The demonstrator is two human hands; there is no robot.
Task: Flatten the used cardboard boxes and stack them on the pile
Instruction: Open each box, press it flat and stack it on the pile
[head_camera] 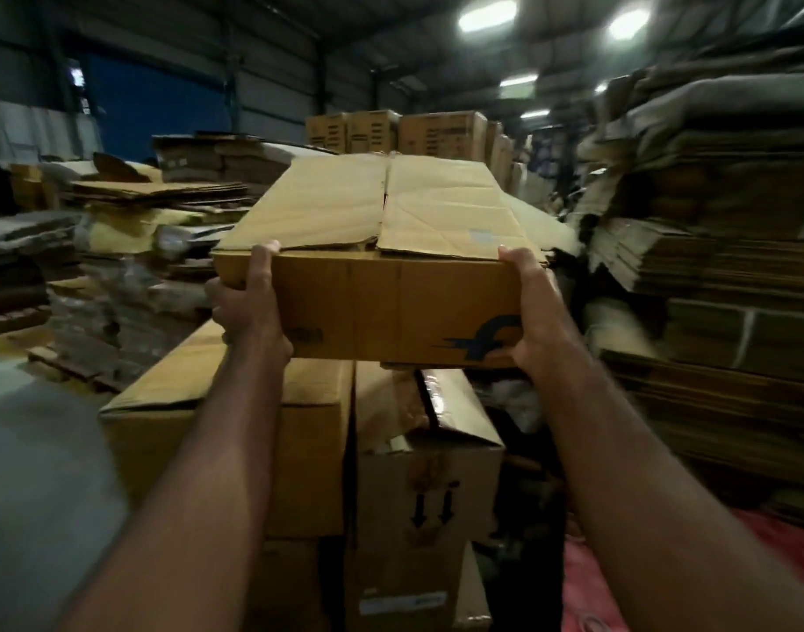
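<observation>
The box (391, 307) is held between both hands, left hand (247, 307) and right hand (534, 312) gripping its near corners; its long axis runs away from them.

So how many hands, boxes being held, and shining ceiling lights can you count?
Hands: 2, the left hand and the right hand, each with a grip on the box.
Held box: 1.
Shining ceiling lights: 2 big bright ones; the smaller glows are unclear.
Total: 5.

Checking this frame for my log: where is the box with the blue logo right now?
In the head view the box with the blue logo is at centre, gripped by the left hand and right hand, above the upright boxes.
</observation>
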